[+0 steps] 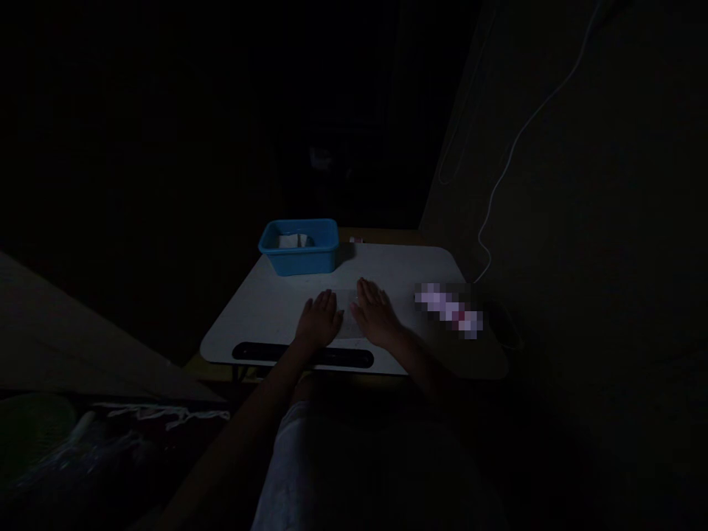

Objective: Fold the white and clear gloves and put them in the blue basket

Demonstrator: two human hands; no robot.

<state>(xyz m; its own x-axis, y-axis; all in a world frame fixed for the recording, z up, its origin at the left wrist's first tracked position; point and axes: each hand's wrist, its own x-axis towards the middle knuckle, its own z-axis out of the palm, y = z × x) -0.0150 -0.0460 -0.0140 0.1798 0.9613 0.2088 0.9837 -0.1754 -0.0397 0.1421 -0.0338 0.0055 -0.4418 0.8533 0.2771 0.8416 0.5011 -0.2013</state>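
Observation:
Both palms face down on a thin, pale, flat sheet [352, 324] that lies on the white folding table [265, 302]. It looks like paper or clear plastic; the dim light hides which. My left hand [319, 319] rests on its left part, fingers stretched forward. On its right part lies my right hand [376, 313], also flat with fingers extended. A narrow strip of the sheet shows between the two hands. Neither hand grips anything.
A blue plastic basket [302, 259] with white items inside stands at the table's back left. A pixelated bright object [449, 310] lies at the right, near a white cable [512, 155] along the wall. A black slot [265, 352] runs along the front edge.

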